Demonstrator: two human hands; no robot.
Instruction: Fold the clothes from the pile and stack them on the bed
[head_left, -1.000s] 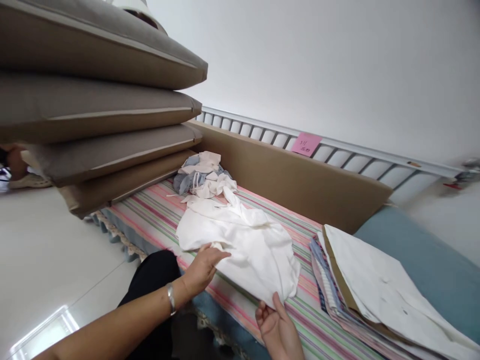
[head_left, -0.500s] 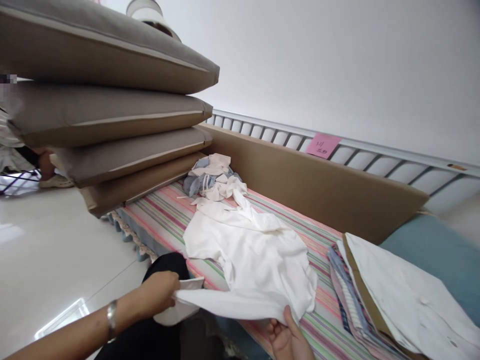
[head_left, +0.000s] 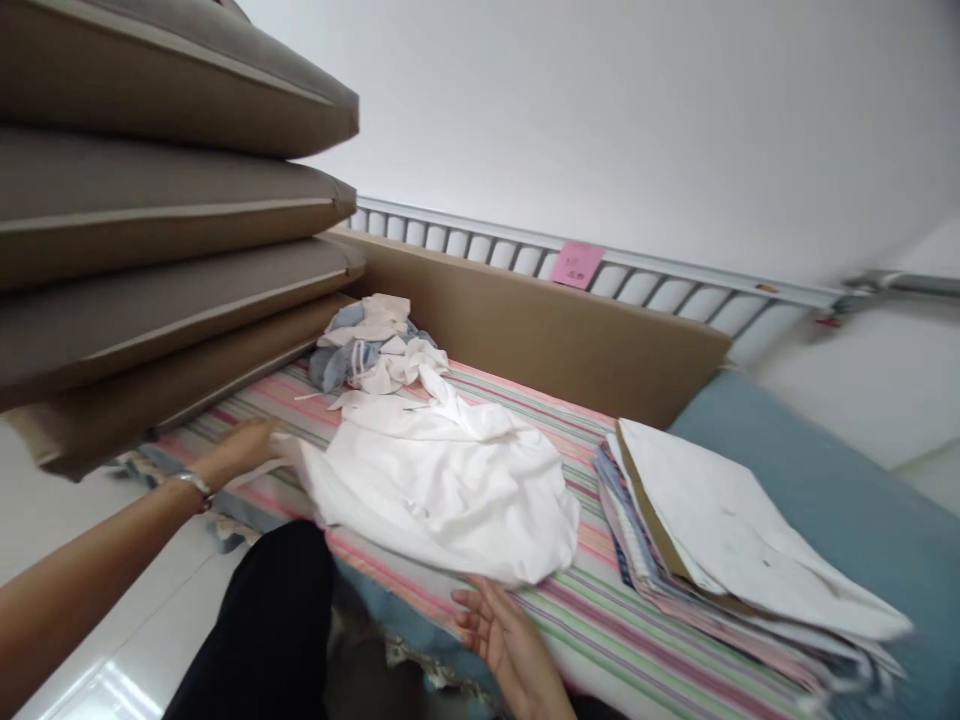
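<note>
A crumpled white shirt (head_left: pixel 450 480) lies spread over the striped bed sheet (head_left: pixel 630 640). My left hand (head_left: pixel 251 448), with a silver bangle on the wrist, is closed on the shirt's left end and holds it off the sheet; motion blurs the fingers a little. At the shirt's near edge, my right hand (head_left: pixel 499 630) is palm up, its fingers loosely curled and apart, with the thumb by the fabric. Nothing shows in its palm. Behind the shirt sits a heap of pale pink and blue-grey clothes (head_left: pixel 375 345).
Folded clothes with a white one on top (head_left: pixel 720 510) are stacked at right, beside a blue cover (head_left: pixel 810 500). Large grey-brown cushions (head_left: pixel 180 190) tower at left. A brown board (head_left: pixel 525 310) and a radiator with a pink note (head_left: pixel 577 264) line the wall.
My left hand has carried the shirt's end up and to the left over the bed. My right hand no longer grips the near edge. The view has turned right.
</note>
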